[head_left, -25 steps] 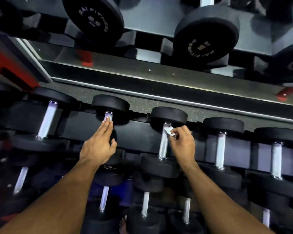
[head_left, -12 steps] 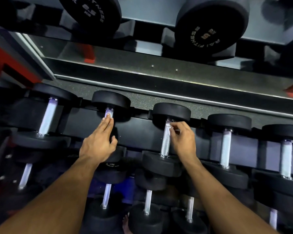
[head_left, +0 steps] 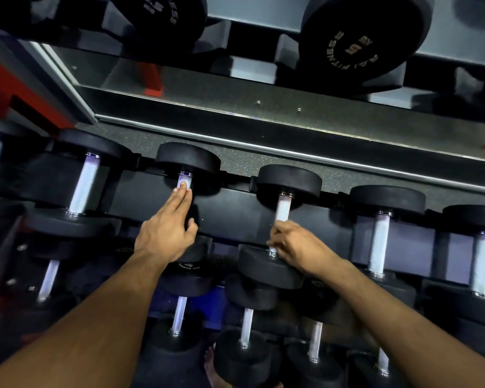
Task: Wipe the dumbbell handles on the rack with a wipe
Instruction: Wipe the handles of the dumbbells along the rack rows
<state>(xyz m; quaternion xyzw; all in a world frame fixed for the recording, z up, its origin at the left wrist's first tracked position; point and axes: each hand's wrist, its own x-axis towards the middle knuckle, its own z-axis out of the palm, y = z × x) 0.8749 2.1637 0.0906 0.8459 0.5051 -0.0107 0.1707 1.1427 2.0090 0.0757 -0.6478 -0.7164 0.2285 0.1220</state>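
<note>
The right hand (head_left: 297, 245) curls round the near end of a dumbbell handle (head_left: 282, 208) on the rack (head_left: 235, 217) (wipe hidden, presumably inside), while the left hand (head_left: 165, 233) rests flat-fingered on the neighbouring handle (head_left: 184, 181), apparently for balance.

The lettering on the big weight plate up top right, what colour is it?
Gold lettering on a black plate, seen in the head view.

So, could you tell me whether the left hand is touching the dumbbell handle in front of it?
Touching. The head view shows the left hand lying open along the dumbbell handle, its straight fingers resting on the metal.
</note>
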